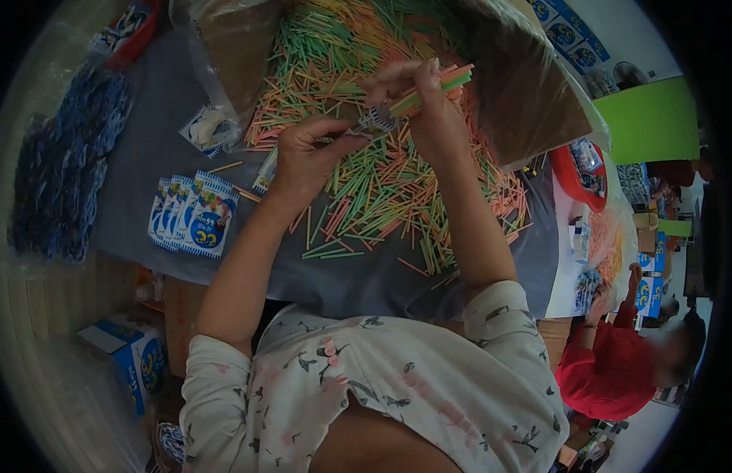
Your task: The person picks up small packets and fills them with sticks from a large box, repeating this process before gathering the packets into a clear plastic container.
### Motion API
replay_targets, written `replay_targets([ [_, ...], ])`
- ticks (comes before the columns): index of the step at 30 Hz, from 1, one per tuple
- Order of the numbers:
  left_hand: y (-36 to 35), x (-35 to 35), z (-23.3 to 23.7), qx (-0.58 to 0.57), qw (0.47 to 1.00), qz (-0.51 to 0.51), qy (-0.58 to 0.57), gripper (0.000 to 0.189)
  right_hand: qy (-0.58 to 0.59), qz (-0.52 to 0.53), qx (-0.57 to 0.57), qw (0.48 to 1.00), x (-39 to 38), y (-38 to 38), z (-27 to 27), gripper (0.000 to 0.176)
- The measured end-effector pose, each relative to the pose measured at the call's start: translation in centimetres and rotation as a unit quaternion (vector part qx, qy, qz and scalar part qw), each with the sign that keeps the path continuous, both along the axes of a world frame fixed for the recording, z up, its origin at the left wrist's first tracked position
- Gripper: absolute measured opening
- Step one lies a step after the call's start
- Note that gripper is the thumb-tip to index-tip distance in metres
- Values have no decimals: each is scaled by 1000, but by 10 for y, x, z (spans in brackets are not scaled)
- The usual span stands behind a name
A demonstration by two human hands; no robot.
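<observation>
Over the pile of pink, green and orange sticks (382,189), my left hand (315,154) pinches the edge of a small printed packet (374,121). My right hand (437,110) is closed around a bundle of pink and green sticks (453,79), whose lower ends are at the packet's mouth. Whether the sticks are inside the packet is hard to tell. Several flat blue-and-white packets (200,213) lie overlapping on the grey cloth, left of my left forearm. Another packet (206,128) lies above them, with something pale on it.
Dark blue packets (70,165) are heaped at the far left. Red baskets (571,177) stand right and upper left. Cardboard flaps (516,94) flank the sticks. A blue-and-white box (133,355) is low at left. A person in red (610,366) works at the right.
</observation>
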State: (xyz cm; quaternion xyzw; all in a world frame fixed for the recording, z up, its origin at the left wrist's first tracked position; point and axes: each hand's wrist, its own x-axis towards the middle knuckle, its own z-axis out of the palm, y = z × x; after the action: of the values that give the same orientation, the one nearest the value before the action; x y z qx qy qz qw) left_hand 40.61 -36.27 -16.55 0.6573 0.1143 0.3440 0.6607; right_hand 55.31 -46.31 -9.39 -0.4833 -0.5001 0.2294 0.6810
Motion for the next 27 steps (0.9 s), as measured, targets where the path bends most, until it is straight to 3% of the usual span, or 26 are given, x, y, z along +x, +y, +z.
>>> replay_targets([
  [3,3,3,-4,15,1000,-7,1,17,10,14,-60,998,-1,-3,2,60],
  [5,2,3,-4,24,1000,-5,7,17,-69,27,-93,993,-2,-4,2,62],
  [12,0,3,-2,-42,999,-15,13,18,-99,-42,-32,994,-14,0,5,56],
  [15,2,3,-3,-84,995,-41,-13,19,-90,-18,-121,988,-14,0,14,53],
  [21,7,10,7,-119,990,-75,-21,23,-1,17,-44,999,2,18,1,45],
  [27,9,18,8,-143,983,-101,-46,22,61,-85,48,993,-2,16,9,47],
])
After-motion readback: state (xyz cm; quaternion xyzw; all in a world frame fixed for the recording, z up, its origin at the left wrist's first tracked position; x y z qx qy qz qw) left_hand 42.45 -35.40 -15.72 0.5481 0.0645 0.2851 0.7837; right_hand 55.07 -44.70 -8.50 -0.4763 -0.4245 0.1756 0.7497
